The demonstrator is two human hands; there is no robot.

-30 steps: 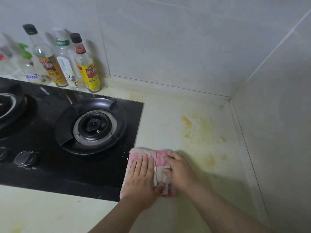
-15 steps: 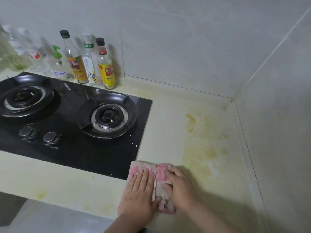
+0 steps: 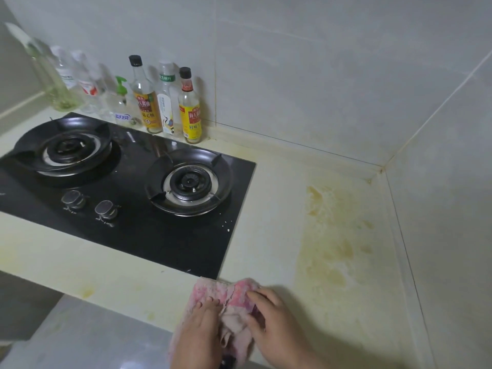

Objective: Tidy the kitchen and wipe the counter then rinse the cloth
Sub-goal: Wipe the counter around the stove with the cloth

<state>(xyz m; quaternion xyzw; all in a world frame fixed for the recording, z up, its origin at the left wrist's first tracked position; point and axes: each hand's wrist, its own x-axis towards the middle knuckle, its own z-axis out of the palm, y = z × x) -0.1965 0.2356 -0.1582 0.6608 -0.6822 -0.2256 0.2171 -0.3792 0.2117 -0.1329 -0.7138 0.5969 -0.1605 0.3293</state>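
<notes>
cloth [image 3: 235, 290] at counter [image 3: 269, 222] edge | left hand [image 3: 198, 332] flat on it | right hand [image 3: 274, 324] pinches fold

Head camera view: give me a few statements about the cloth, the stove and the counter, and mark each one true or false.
1. Both hands, the left hand and the right hand, are on the pink cloth. True.
2. The pink cloth lies on top of a burner. False: it lies at the front edge of the counter, just in front of the near right corner of the stove.
3. Yellowish stains mark the counter to the right of the stove. True.
4. A pot stands on the stove. False: the left burner and the right burner are both bare.
5. Bottles stand in a row along the wall behind the stove. True.
</notes>
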